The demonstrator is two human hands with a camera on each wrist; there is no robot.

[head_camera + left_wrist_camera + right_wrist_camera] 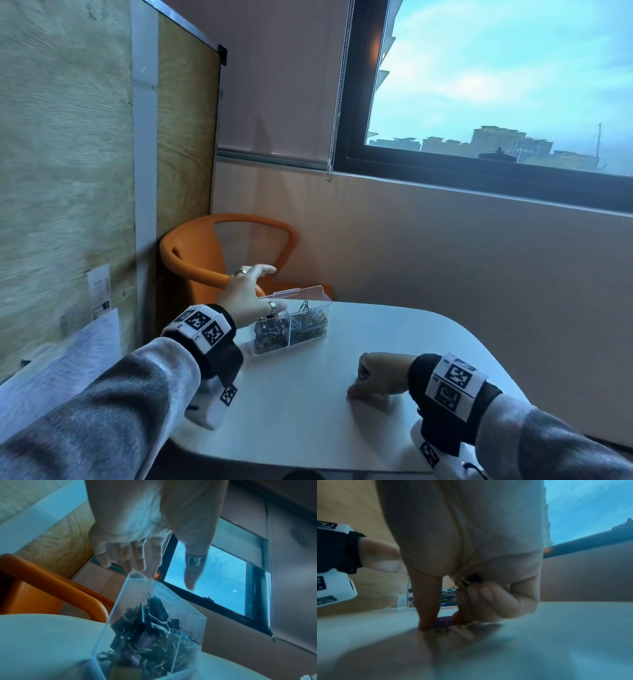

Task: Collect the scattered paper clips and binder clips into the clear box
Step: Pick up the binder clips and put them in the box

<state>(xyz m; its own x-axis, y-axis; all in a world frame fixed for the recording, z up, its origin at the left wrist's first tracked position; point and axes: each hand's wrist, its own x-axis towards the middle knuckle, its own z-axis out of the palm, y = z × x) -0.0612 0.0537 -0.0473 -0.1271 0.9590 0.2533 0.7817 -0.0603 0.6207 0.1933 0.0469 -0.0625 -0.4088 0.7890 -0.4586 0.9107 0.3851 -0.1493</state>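
a: nearest to us are our two grey sleeves, then our right hand [380,375] low on the near right of the white table [394,329].

b: what is it doing there?

a: thumb and forefinger press down on a small purple clip [443,622] lying flat on the tabletop, pinching it from both sides. the other fingers [489,599] are curled in, and something dark and brassy shows inside them, likely clips already gathered, though we cannot tell which kind.

b: and our left hand [247,297]?

a: it floats over the far left end of the clear box [310,334], fingers straight and spread, gripping nothing. whether it touches the rim or the raised lid we cannot tell.

b: where is the box?

a: on the far left part of the table, in front of the orange chair [205,253]. black binder clips [147,627] fill its left compartment, coloured paper clips [310,325] the right one.

b: so which step is this?

a: we judge it a late pickup; we see no other stray clips on the table. next we need to lift the purple clip cleanly without letting it slip, carry the handful far left, and let it go over the open box.
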